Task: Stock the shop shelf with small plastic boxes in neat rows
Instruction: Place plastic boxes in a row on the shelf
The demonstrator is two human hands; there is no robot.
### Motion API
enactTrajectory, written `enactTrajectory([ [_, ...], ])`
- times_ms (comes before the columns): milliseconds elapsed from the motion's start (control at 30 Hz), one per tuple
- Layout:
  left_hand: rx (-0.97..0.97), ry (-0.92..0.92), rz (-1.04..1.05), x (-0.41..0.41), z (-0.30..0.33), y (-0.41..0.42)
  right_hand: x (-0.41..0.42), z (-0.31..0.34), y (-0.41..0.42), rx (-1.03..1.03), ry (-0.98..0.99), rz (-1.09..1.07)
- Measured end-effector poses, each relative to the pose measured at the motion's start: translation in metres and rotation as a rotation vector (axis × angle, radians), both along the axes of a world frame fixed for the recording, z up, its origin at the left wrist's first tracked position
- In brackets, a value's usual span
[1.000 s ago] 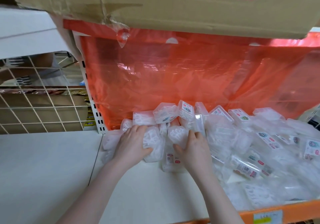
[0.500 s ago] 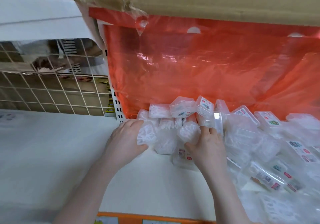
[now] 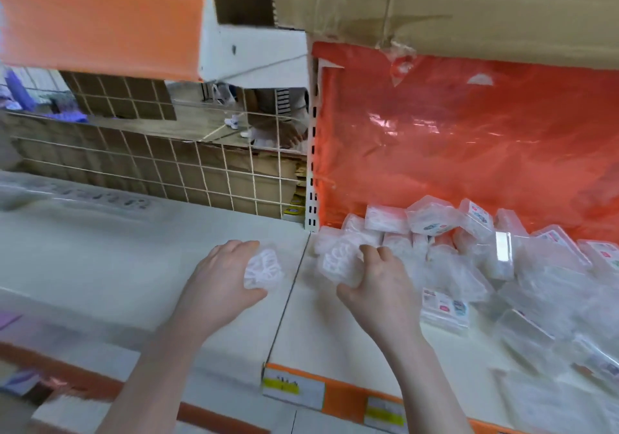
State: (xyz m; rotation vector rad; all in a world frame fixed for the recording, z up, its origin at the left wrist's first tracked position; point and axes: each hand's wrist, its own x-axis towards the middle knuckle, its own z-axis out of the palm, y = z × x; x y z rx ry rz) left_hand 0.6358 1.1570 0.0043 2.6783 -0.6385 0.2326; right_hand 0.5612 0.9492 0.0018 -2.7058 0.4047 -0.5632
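Observation:
A loose heap of small clear plastic boxes (image 3: 475, 259) with little red and white labels covers the right half of the white shelf (image 3: 335, 326). My left hand (image 3: 221, 283) grips one clear box (image 3: 263, 267) just left of the seam between the two shelf boards. At the heap's left end, my right hand (image 3: 378, 286) curls its fingers round another clear box (image 3: 340, 261). More boxes lean against the orange plastic sheet at the back.
An orange plastic sheet (image 3: 469, 145) hangs behind the heap, under a cardboard carton (image 3: 469, 8). A white wire grid (image 3: 160, 169) backs the left shelf board (image 3: 117, 259). An orange price strip (image 3: 335, 393) with yellow tags runs along the front edge. A slotted white upright (image 3: 312, 165) divides the bays.
The view has swung left and down. My left hand has pulled one box leftward out of the heap, past the shelf seam. My right hand stays at the heap's left end, now gripping a box.

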Motion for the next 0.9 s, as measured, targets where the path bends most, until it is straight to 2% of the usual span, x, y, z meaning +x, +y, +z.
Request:
enactTrajectory([
  [233, 0.059, -0.008, 0.080, 0.001, 0.000, 0.152, 0.018, -0.007, 0.136, 0.015, -0.030, 0.120],
  [467, 0.110, 0.002, 0.192, 0.004, 0.009, 0.294, 0.043, -0.014, 0.268, 0.037, 0.022, 0.216],
  [900, 0.092, 0.044, 0.313, 0.072, -0.008, 0.418, 0.140, -0.019, 0.393, 0.019, 0.128, 0.313],
])
